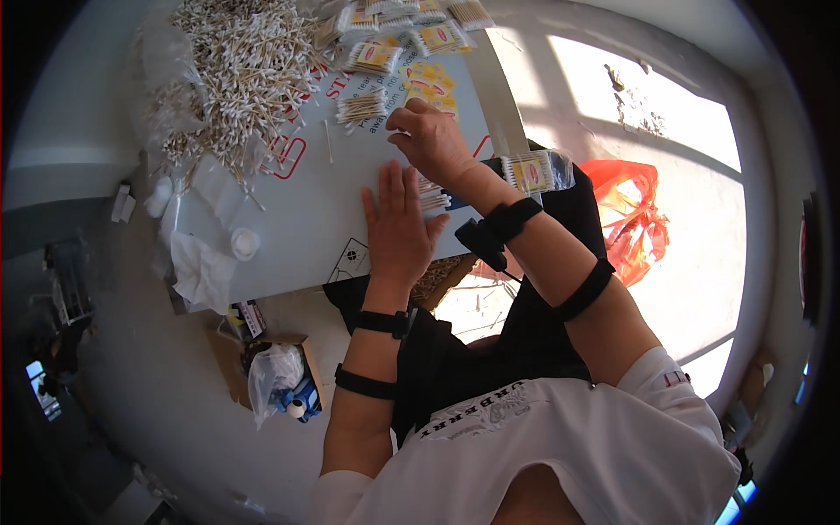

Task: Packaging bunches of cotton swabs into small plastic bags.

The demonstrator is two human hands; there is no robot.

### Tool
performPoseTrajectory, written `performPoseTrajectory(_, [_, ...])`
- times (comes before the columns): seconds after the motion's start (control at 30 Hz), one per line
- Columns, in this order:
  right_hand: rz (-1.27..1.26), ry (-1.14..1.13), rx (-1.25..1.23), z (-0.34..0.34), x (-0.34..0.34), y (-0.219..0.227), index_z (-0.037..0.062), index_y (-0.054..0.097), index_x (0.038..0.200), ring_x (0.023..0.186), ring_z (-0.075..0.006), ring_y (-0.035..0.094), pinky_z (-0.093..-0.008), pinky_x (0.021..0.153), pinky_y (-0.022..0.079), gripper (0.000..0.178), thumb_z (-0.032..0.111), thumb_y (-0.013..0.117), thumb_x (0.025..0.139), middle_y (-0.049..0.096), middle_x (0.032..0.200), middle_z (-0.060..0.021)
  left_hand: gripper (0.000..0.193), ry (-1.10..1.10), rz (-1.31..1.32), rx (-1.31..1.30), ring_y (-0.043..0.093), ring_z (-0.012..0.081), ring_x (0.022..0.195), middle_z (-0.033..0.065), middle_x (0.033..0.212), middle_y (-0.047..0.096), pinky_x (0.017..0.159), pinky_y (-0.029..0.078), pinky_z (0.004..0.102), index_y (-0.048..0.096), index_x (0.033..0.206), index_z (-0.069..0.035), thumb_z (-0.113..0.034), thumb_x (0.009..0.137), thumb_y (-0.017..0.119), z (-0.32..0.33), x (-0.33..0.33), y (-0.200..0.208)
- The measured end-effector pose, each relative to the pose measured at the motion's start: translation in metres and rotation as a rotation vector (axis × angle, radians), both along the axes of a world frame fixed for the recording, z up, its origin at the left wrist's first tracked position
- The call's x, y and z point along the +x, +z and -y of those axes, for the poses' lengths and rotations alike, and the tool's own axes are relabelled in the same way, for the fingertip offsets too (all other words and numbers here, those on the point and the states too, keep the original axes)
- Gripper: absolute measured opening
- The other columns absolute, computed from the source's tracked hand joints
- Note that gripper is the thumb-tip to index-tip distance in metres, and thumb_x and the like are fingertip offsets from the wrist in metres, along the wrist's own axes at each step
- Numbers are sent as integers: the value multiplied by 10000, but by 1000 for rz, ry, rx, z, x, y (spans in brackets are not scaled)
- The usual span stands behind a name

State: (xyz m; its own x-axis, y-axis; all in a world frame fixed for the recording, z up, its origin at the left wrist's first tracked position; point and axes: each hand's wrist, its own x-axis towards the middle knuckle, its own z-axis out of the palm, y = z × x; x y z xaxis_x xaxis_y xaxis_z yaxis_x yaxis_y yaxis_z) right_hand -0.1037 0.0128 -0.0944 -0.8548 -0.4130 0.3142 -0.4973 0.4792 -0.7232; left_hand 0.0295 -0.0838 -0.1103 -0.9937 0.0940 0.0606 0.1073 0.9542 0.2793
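Note:
My left hand (395, 219) lies flat on the pale printed table board (302, 206), fingers stretched out. Against its right side is a small row of cotton swabs (433, 194), partly covered by the hand. Just beyond, my right hand (433, 144) hovers with curled fingers; whether anything is pinched in them is hidden. Left of its fingertips lies a loose bunch of cotton swabs (360, 108), with a single cotton swab (329, 142) apart from it. Yellow printed cards (431, 87) are spread behind the right hand. By my right forearm, a clear bag of cotton swabs (529, 171) sits at the table's edge.
A large heap of loose cotton swabs (241, 74) covers the far left. Packed swab bags (376, 57) lie at the back. White tissue (201, 267) and a small round white item (245, 243) are at the left edge. A cardboard box (312, 372) and red plastic bag (626, 214) stand below.

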Motion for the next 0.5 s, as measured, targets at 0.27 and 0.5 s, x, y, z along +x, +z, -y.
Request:
performPoseTrajectory(0.27, [-306,1,352,31,-42,-13,40,648,904,961,-308,623,-397,778,533,171,82,663,739,614,941,-124,821,-3,10,15,194,342,1460,194,1561,223,1161,114,567,221,1497,-30,-442,893,594,-1,0,1])
performPoseTrajectory(0.5, [-432,39,378,23,-45,-20,20,600,870,892,-311,618,-410,752,526,109,78,607,778,583,916,-129,816,-2,-9,-9,206,325,1458,189,1565,226,1168,114,547,251,1486,-17,-493,901,562,-2,-2,0])
